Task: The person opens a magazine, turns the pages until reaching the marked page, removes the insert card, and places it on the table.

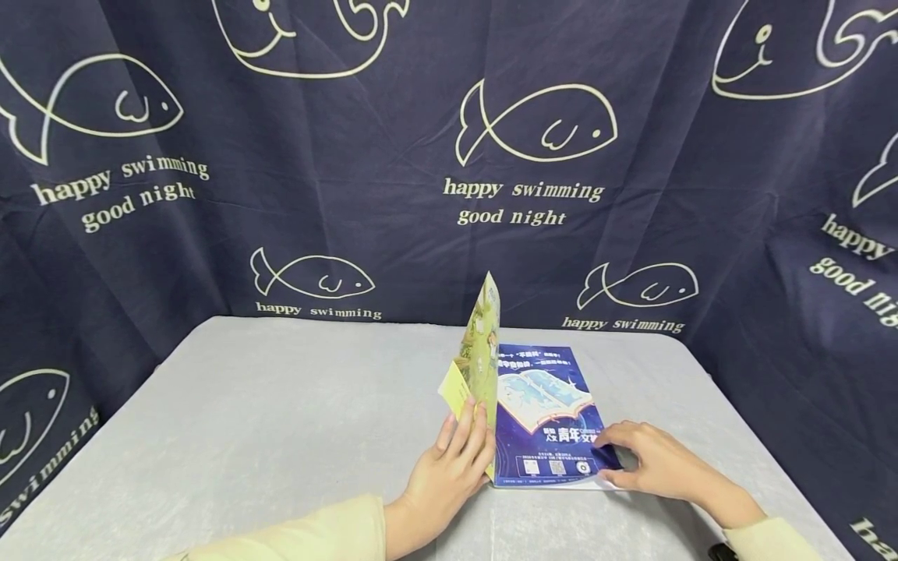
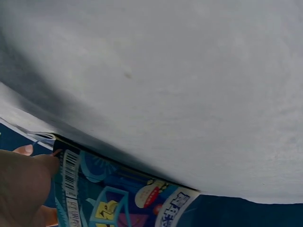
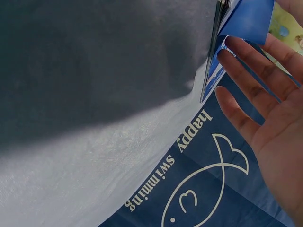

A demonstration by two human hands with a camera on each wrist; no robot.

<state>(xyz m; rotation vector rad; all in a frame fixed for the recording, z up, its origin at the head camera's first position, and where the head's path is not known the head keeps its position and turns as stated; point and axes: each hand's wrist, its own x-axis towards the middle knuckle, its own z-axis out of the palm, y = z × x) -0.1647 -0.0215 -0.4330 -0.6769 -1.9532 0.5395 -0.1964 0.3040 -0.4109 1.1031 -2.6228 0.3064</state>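
Note:
A magazine lies opened on the table, its dark blue page (image 1: 547, 413) with a white open-book picture facing up. Its green illustrated leaf (image 1: 484, 335) stands nearly upright at the left, with a small yellow flap (image 1: 454, 387) on its outer side. My left hand (image 1: 449, 467) holds this leaf low down, fingers along its left face. A barcode and bright drawings show on the cover (image 2: 113, 189) in the left wrist view. My right hand (image 1: 655, 460) pinches the lower right of the blue page, which bends up between thumb and fingers. Several right fingers (image 3: 255, 71) extend past the bent page.
A pale grey cloth covers the table (image 1: 245, 421). Behind and beside it hangs a dark blue curtain (image 1: 407, 195) with white fish outlines and lettering. A small black object (image 1: 722, 552) shows by the right sleeve.

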